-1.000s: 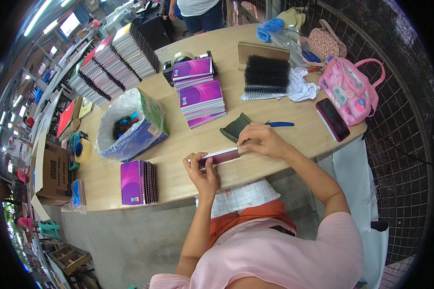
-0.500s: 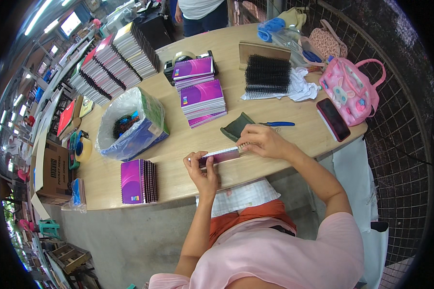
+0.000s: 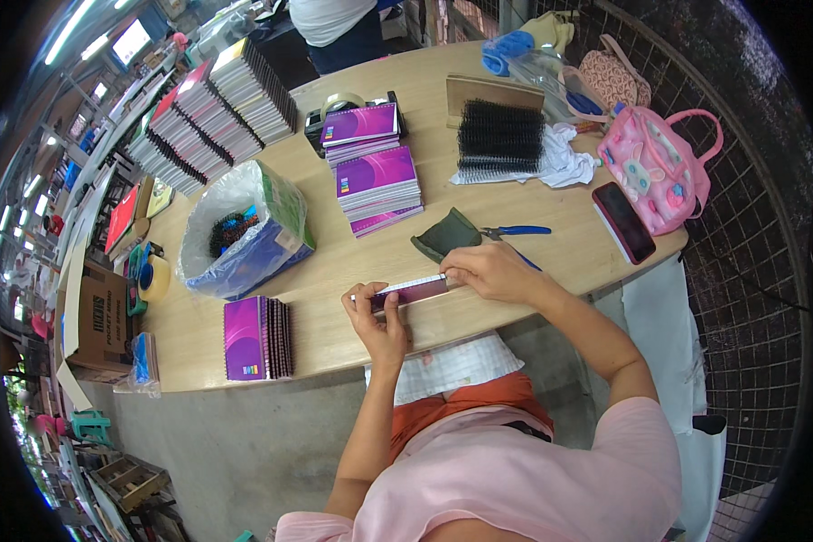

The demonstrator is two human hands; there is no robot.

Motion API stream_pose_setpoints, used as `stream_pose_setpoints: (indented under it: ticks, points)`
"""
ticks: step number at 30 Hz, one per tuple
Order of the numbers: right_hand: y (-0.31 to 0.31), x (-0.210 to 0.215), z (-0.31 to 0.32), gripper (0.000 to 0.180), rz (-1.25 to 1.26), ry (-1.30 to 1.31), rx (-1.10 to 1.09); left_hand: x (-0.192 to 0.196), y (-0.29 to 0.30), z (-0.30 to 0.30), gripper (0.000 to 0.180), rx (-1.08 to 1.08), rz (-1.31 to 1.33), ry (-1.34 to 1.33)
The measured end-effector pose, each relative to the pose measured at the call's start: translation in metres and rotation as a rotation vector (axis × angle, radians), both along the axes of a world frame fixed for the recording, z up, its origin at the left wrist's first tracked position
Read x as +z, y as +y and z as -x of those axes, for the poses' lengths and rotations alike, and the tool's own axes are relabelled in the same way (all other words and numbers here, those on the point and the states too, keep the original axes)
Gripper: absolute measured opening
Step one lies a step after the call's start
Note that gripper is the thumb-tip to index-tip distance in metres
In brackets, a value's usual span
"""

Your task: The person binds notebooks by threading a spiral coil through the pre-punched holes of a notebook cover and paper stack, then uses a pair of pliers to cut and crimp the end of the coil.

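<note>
Notebook [image 3: 410,291], purple-covered and seen edge-on, lies near the front edge of the wooden table [image 3: 551,262], held between both hands. Far to the left, a cardboard box [image 3: 88,316] sits beside the table with a roll of tape [image 3: 154,277] near it. On the table's left part lies a small stack of purple notebooks [image 3: 257,338], spirals to the right, and behind it stands a plastic bag [image 3: 244,230] with dark coils inside. The left hand [image 3: 379,314] is closed on the notebook's left end, thumb over the top. Farther back, two piles of purple notebooks [image 3: 377,181] sit near the middle, with long rows of stacked books [image 3: 212,113] behind them to the left. The right hand [image 3: 488,269] pinches the notebook's right end with its fingertips. Just behind that hand lie a dark green pouch [image 3: 445,237] and blue-handled pliers [image 3: 515,231]. A bundle of black spiral bindings [image 3: 500,137] rests farther back on a white cloth [image 3: 565,158]. To the right lie a phone [image 3: 624,222] and a pink bag [image 3: 657,164].
</note>
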State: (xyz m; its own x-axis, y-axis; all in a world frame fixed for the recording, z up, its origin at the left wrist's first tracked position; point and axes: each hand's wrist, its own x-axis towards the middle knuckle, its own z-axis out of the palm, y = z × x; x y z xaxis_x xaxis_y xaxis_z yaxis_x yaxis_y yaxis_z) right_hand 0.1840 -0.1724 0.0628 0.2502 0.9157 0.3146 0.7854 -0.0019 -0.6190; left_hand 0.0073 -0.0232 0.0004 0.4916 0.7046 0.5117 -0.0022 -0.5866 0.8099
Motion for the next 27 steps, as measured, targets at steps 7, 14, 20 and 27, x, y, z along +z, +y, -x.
stream_pose_setpoints:
  ticks: [7,14,20,27]
  points:
    - [0.008,0.007,0.017,0.022,-0.050,-0.192,-0.083,0.000,-0.001,0.000,0.018,-0.007,0.019,0.000]
    - [0.013,-0.001,0.021,0.027,0.021,-0.301,-0.082,0.002,-0.002,0.000,0.018,-0.015,0.044,-0.006]
    - [0.037,0.002,-0.012,0.055,0.320,-0.241,-0.284,0.007,-0.002,-0.003,0.035,-0.056,-0.006,0.001]
    - [0.018,0.016,-0.068,0.050,0.313,1.004,0.325,-0.002,0.010,-0.009,0.054,-0.111,-0.017,0.054]
